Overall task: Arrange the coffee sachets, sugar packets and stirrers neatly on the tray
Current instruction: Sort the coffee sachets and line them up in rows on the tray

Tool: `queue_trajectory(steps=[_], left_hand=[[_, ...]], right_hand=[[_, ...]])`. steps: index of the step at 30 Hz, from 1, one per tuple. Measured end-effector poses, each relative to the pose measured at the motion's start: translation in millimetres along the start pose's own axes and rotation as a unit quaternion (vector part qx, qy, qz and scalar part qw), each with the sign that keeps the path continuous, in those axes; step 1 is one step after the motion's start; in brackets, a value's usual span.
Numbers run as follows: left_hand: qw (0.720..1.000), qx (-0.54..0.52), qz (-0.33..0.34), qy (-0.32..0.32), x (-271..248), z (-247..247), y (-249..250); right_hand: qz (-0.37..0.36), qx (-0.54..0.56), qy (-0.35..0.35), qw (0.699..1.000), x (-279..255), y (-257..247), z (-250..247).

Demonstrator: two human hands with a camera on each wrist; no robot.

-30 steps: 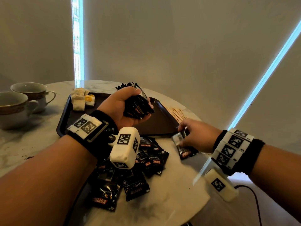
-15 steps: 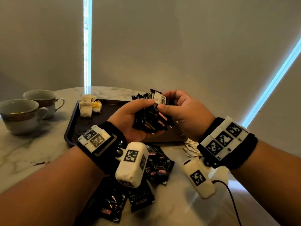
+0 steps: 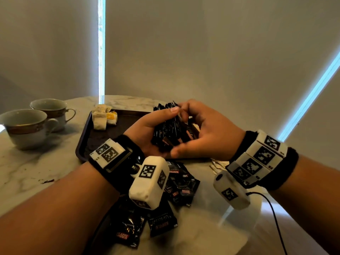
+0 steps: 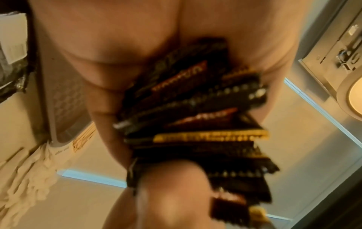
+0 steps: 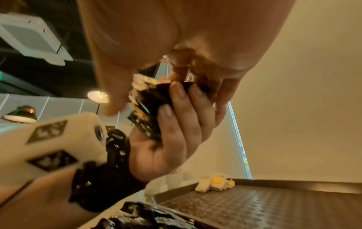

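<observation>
My left hand (image 3: 147, 129) grips a thick stack of black coffee sachets (image 3: 169, 129) above the near edge of the dark tray (image 3: 82, 142). The same stack (image 4: 195, 120) fills the left wrist view and shows as a bundle (image 5: 149, 111) in the right wrist view. My right hand (image 3: 207, 133) curls round the stack from the right, thumb under its near end. Loose black sachets (image 3: 180, 184) lie in a heap on the marble table before the tray. Pale packets (image 3: 103, 116) sit in the tray's far left corner. White packets (image 3: 218, 165) lie under my right wrist.
Two china cups (image 3: 27, 126) stand on the table (image 3: 27, 172) left of the tray. More black sachets (image 3: 128, 229) lie near the table's front edge. A cable (image 3: 274, 214) hangs from my right wrist. A wall rises close behind the table.
My right hand picked a sachet off the table, carried it to the stack in my left hand, and now closes round the stack. Both hands rose slightly.
</observation>
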State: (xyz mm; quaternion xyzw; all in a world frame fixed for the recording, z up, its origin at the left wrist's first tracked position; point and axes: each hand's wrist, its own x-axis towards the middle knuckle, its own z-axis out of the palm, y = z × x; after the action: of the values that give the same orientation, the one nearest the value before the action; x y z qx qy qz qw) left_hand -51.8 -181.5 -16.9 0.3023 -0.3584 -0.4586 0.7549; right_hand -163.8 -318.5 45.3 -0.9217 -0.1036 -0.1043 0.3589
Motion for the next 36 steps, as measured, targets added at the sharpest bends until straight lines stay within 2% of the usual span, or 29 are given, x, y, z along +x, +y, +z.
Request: queue_trajectory(steps=[3, 6, 9, 11, 13, 15, 18, 20, 23, 27, 29, 36], left_hand=[[1.0, -0.006, -0.002, 0.0, 2.0, -1.7, -1.5], [1.0, 0.019, -0.019, 0.002, 2.2, -6.4, 1.2], [0.998, 0.01, -0.022, 0.056, 0.8, -13.6, 8.6], [0.99, 0.029, 0.023, 0.133, -0.7, -22.3, 19.3], [0.981, 0.034, 0.072, 0.179, -2.9, -32.8, 33.4], [0.976, 0.027, 0.097, 0.191, -6.6, -41.2, 45.3], [0.976, 0.017, 0.112, 0.189, -13.1, -43.3, 55.5], [0.972, 0.023, 0.125, 0.199, -16.9, -46.3, 59.0], [0.967, 0.028, 0.134, 0.216, -22.3, -52.4, 60.8], [0.965, 0.022, 0.126, 0.231, -27.3, -56.3, 59.2], [0.963, 0.02, 0.123, 0.239, -28.9, -53.6, 58.1], [0.963, 0.028, 0.11, 0.243, -28.7, -46.6, 55.2]], right_hand=[[-0.007, -0.007, 0.028, 1.0, 3.5, 2.5, 5.1], [0.0, 0.011, 0.014, 1.0, 3.2, 8.3, 5.5], [0.016, -0.052, 0.07, 0.996, -2.2, 16.3, 5.4], [0.062, -0.06, 0.093, 0.992, -8.2, 20.0, 4.9], [0.091, -0.063, 0.034, 0.993, -16.1, 22.9, 4.2], [0.063, -0.165, -0.082, 0.981, -24.5, 20.2, 10.3], [-0.003, -0.276, -0.24, 0.931, -28.2, 6.6, 34.9], [-0.046, -0.315, -0.291, 0.902, -28.0, -3.7, 53.8], [-0.115, -0.351, -0.309, 0.877, -24.1, -16.9, 78.4], [-0.156, -0.38, -0.317, 0.855, -18.0, -25.7, 102.7], [-0.156, -0.413, -0.325, 0.836, -16.8, -24.4, 109.5], [-0.166, -0.443, -0.333, 0.816, -10.1, -27.1, 115.3]])
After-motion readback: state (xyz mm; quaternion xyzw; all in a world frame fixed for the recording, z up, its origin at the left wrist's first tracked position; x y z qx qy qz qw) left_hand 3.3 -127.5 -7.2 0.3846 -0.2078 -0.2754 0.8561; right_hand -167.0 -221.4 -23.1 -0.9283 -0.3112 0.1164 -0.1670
